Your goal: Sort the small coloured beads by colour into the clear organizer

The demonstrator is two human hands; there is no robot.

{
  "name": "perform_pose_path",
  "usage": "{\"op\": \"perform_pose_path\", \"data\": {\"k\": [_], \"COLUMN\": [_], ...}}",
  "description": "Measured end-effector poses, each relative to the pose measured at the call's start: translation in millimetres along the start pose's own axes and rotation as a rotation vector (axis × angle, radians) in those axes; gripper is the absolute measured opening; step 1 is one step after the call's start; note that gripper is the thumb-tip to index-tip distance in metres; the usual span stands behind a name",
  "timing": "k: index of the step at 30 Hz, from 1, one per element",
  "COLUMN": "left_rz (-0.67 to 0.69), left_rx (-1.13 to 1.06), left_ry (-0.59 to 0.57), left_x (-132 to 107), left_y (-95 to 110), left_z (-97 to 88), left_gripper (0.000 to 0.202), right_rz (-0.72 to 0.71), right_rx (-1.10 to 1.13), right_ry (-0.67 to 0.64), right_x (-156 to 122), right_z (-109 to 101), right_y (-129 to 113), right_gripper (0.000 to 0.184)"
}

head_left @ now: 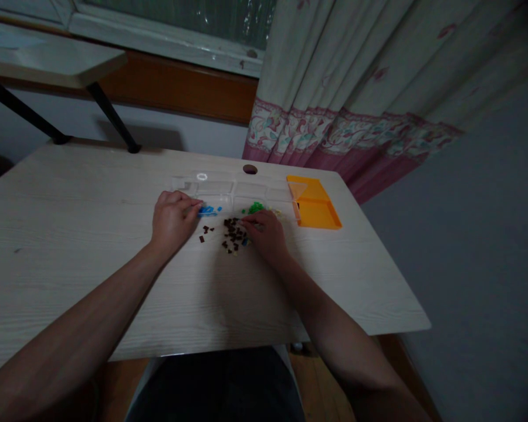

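Note:
My left hand rests on the pale wooden table, fingers curled, fingertips pinched beside several small blue pieces in a clear compartment box. My right hand lies with its fingers curled on the right edge of a heap of small dark brown pieces. A few brown pieces lie apart to the left. Green pieces sit in the box just beyond my right fingertips. What either hand pinches is too small to make out.
An orange lid lies open at the box's right end. A round cable hole is near the table's far edge. A folding table leg stands at the back left. A flowered curtain hangs behind.

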State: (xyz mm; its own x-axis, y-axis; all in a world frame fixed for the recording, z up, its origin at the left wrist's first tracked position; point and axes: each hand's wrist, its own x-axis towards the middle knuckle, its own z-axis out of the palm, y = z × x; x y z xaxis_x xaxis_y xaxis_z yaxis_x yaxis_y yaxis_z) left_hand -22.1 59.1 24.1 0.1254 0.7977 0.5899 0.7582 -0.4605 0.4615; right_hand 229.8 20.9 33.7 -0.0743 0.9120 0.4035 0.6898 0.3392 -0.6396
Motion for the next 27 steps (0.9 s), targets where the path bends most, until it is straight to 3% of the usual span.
{"op": "perform_pose_path", "data": {"k": [6, 15, 27], "left_rz": [0.046, 0.308, 0.352], "left_rx": [-0.012, -0.170, -0.177], "left_ry": [-0.030, -0.245, -0.300], "left_x": [0.9, -4.4, -9.5], "left_y": [5.8, 35.4, 38.6], "left_z": [-1.9, -6.7, -4.2], "left_gripper": [0.025, 0.025, 0.024], "right_rz": [0.039, 0.019, 0.006], "right_rx": [0.055, 0.207, 0.334], "right_ry": [-0.003, -0.073, -0.169], "right_x": [-0.6, -1.9, -4.6], "right_z": [1.0, 0.7, 0.2], "right_y": [-1.1, -7.3, -12.1], "right_gripper": [0.010, 0.010, 0.016]}}
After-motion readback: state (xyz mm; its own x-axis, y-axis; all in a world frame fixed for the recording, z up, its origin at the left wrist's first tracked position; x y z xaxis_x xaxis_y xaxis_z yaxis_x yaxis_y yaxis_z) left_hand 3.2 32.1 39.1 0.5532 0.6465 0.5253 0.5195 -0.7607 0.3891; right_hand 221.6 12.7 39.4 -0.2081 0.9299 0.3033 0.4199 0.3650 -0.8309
